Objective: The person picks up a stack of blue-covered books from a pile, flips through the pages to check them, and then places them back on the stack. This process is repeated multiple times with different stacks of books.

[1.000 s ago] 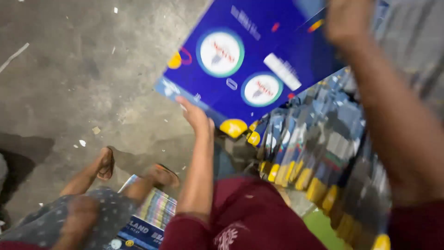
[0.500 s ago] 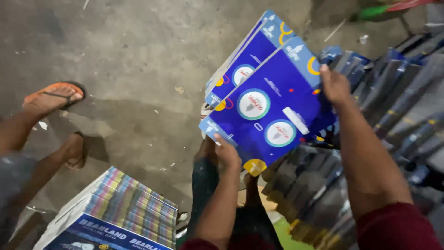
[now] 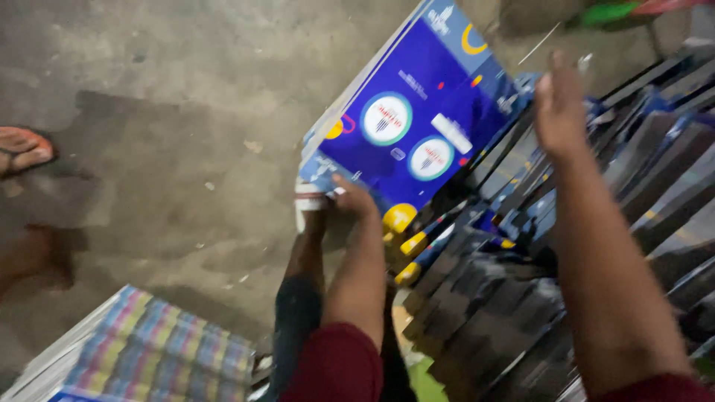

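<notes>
My left hand (image 3: 350, 199) grips the lower corner of a stack of flat blue printed cardboard sheets (image 3: 417, 112) with round white emblems and yellow marks. The stack tilts up to the right over the concrete floor. My right hand (image 3: 558, 104) hovers off the stack's right edge, fingers apart and holding nothing, above a fanned pile of more blue and dark sheets (image 3: 536, 246). Both my arms wear dark red sleeves.
A stack of striped multicoloured sheets (image 3: 156, 350) lies at the lower left. Another person's foot in an orange sandal (image 3: 22, 149) and a bare leg (image 3: 30, 257) are at the left edge. My own leg (image 3: 298, 313) stands below the held stack.
My right hand has come off the blue stack and lifted to the right. The left hand still holds the stack's lower corner. The view has shifted left to right.
</notes>
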